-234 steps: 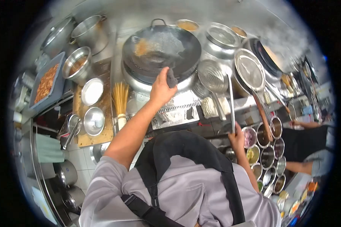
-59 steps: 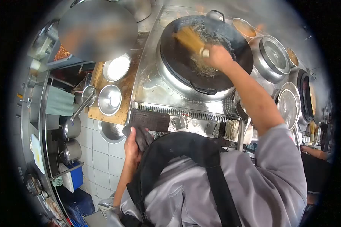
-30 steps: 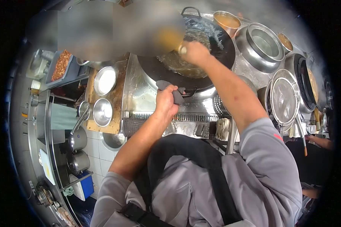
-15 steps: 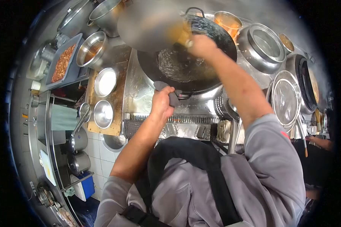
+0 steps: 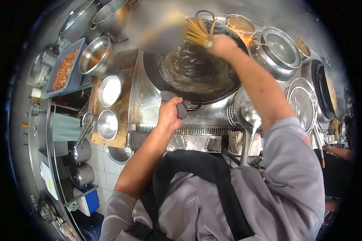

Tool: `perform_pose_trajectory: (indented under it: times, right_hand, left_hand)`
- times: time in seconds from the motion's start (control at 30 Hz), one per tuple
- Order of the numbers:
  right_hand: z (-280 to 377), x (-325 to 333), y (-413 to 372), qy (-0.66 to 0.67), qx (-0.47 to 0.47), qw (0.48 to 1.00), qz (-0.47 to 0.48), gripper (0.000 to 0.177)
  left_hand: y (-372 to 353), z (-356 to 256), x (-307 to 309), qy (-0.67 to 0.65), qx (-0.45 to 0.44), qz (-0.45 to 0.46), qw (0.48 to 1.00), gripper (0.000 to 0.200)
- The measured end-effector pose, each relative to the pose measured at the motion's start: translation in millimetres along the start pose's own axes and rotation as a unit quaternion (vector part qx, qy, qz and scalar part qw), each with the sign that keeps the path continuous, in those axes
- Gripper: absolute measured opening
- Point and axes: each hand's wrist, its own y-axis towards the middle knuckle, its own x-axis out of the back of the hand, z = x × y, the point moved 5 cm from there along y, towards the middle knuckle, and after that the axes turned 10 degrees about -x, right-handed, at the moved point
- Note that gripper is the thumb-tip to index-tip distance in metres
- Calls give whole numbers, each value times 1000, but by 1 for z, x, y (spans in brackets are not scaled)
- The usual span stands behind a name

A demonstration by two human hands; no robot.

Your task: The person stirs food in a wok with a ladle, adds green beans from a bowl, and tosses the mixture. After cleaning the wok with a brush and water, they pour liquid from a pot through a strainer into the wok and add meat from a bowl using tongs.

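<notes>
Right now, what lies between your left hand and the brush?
Only the wok: its near rim and wet, dark inside. The left hand grips its handle through a cloth; the right hand holds the brush over the far rim. Head view.

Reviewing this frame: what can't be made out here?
Head view:
1. A blurred patch masks whatever lies beyond the wok, upper left.
2. The left hand and dark cloth cover most of the wok handle.
3. The right hand hides the bamboo brush handle.
4. A co-worker's arm, far right, cut off by the dark lens border.
</notes>
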Motion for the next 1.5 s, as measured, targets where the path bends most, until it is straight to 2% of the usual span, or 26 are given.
perform_pose_trajectory:
  times: [0.07, 0.13, 0.2, 0.23, 0.3, 0.4, 0.43, 0.47, 0.57, 0.6, 0.67, 0.7, 0.77, 0.8, 0.9, 0.97, 1.03, 1.1, 1.13, 1.17, 1.2, 1.27, 1.3, 1.33, 1.4, 1.5]
  right_hand:
    - [37, -24, -13, 64, 1, 998, 26, 34]
    - [56, -36, -50, 108, 64, 991, 36, 34]
    - [46, -25, -102, 116, 114, 984, 78, 38]
    - [34, -12, -126, 111, 126, 981, 98, 38]
    - [-9, 11, -147, 32, 43, 991, 122, 39]
    - [-77, 27, -85, -123, -22, 986, 109, 39]
    - [-55, 49, -70, -163, -73, 980, 88, 33]
    - [-55, 42, -38, -149, -50, 987, 38, 32]
    - [9, 14, 2, -34, -53, 996, 57, 36]
    - [28, -11, 5, -18, -11, 998, 59, 36]
    - [68, -26, -27, 80, 13, 995, 49, 34]
    - [81, -17, -57, 98, 22, 991, 87, 31]
    - [80, -13, -110, 136, 122, 981, 72, 28]
    - [69, -7, -137, 117, 153, 976, 100, 30]
    - [14, 43, -184, -41, 36, 979, 194, 43]
    - [-30, 57, -152, -139, -20, 969, 203, 39]
    - [-73, 37, -75, -151, -48, 982, 98, 31]
    - [-56, 24, -13, -111, -32, 993, -11, 26]
    - [-37, -1, 14, -106, 0, 994, 38, 28]
    - [3, 5, -2, -32, 8, 999, 25, 28]
    - [31, -3, -10, 22, -36, 998, 50, 26]
    - [66, -32, -30, 66, -17, 996, 64, 30]
    - [78, -37, -50, 135, 4, 990, 43, 29]
    - [85, -34, -78, 133, 30, 988, 76, 28]
    - [78, -7, -149, 171, 86, 975, 117, 32]
    - [21, 33, -231, 180, 45, 974, 129, 36]
  left_hand:
    - [1, 2, 4, -20, -5, 16, 1000, 14]
    - [3, 3, 7, -10, -5, 17, 1000, 11]
    - [7, 4, 8, -11, 15, 32, 999, 28]
    - [10, 5, 12, 2, 24, 27, 999, 28]
    - [14, 2, 13, -14, 33, 34, 999, 28]
    - [14, 0, 12, -21, 27, 26, 999, 22]
    - [13, 0, 12, -9, 16, 16, 1000, 17]
    - [12, -1, 10, -7, 16, 16, 1000, 17]
    - [11, 0, 8, 13, 0, -1, 1000, 21]
    - [11, -1, 7, 8, -6, 9, 1000, 26]
    - [8, 2, 7, 3, -9, 20, 1000, 31]
    - [8, 0, 6, -9, -13, 23, 1000, 31]
    - [6, -2, 3, -18, -13, 30, 999, 31]
    - [4, -2, 3, -18, -5, 25, 1000, 27]
    - [8, -3, 1, -17, 9, 17, 1000, 18]
    - [14, 3, 5, -46, 63, 38, 996, 14]
    - [17, 2, 9, -37, 100, 35, 994, 14]
    - [17, 2, 12, -23, 137, 29, 990, 15]
    - [17, 3, 11, -20, 138, 31, 990, 15]
    - [19, 2, 12, -14, 108, 26, 994, 15]
    - [19, 1, 15, -6, 80, 21, 997, 15]
    - [23, 5, 22, -8, 81, 36, 996, 15]
    - [27, 2, 25, 2, 52, 45, 998, 15]
    - [30, -2, 29, 12, 25, 54, 998, 15]
    - [34, -12, 38, 24, 24, 81, 996, 17]
    - [20, -43, 40, 91, -24, 66, 993, 27]
